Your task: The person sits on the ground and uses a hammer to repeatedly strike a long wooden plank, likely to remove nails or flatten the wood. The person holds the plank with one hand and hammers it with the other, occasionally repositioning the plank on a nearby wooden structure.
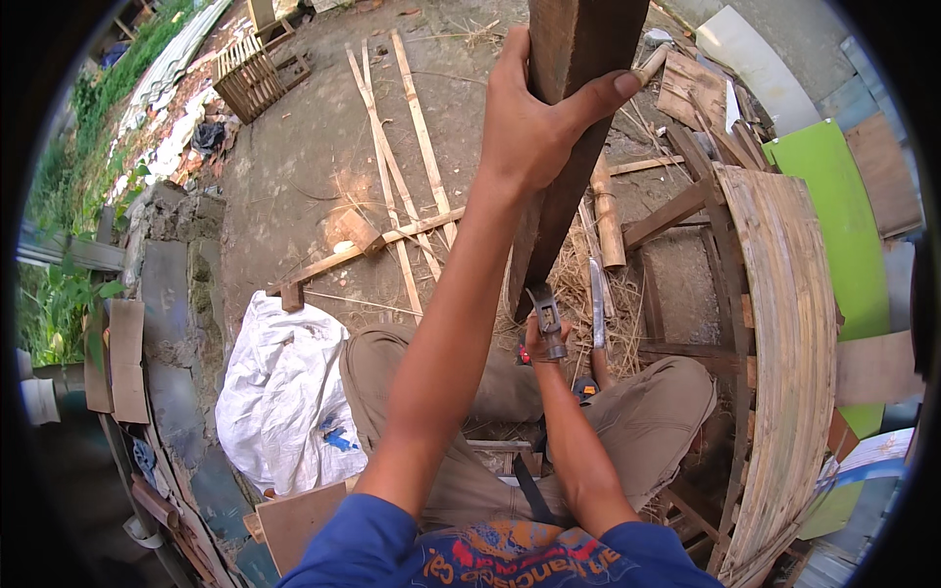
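Bare dirt ground (294, 167) spreads behind a dark wooden plank (573, 118) that stands on end. Left hand (534, 122) clenches around its upper part; right hand (544, 343) grips a hammer (546, 316) at its foot. Bamboo strips (392, 167) lie left of it, a curved bamboo frame (784, 333) crowds the right.

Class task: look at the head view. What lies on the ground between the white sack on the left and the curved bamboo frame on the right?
In the head view, the person's bent legs in khaki trousers, between white sack and curved frame.
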Action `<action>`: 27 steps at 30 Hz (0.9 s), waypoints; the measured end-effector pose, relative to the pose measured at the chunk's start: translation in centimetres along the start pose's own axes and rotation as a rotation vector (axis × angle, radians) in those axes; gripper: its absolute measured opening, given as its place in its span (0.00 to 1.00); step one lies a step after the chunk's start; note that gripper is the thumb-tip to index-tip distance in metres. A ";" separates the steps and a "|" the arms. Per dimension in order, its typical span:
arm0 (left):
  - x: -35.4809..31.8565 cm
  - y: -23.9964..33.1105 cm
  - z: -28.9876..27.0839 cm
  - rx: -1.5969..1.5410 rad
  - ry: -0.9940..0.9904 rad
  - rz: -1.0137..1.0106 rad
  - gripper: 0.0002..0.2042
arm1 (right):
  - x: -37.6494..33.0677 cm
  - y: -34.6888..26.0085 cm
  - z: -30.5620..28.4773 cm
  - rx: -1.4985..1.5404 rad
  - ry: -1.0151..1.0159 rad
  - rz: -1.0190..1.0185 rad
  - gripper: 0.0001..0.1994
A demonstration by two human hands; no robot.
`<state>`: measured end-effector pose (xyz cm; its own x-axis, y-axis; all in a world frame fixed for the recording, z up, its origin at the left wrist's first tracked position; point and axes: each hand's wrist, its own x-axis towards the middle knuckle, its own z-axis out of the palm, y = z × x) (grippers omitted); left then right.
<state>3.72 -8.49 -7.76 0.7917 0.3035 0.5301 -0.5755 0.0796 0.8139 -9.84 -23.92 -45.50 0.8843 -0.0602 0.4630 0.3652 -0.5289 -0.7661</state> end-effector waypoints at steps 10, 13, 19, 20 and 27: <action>0.0 0.1 2.4 0.013 -0.004 -0.047 0.35 | -1.0 5.1 -0.4 0.097 -0.173 0.078 0.03; -0.4 0.2 2.9 0.033 -0.008 -0.061 0.34 | -0.1 2.3 -1.9 0.207 -0.120 0.165 0.11; -0.4 0.6 4.3 0.023 0.013 -0.038 0.32 | 4.9 -5.4 -5.4 0.240 0.076 0.185 0.09; -0.1 0.4 4.5 0.038 0.017 -0.028 0.32 | 5.4 -5.5 -5.8 0.283 0.087 0.217 0.10; -0.1 -0.3 2.6 0.035 0.038 -0.032 0.31 | 5.3 -9.2 -6.7 0.206 0.097 0.024 0.04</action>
<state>4.30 -11.04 -7.45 0.8010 0.3370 0.4949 -0.5421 0.0572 0.8384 -10.41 -25.03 -33.05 0.8650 -0.1569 0.4766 0.4048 -0.3431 -0.8476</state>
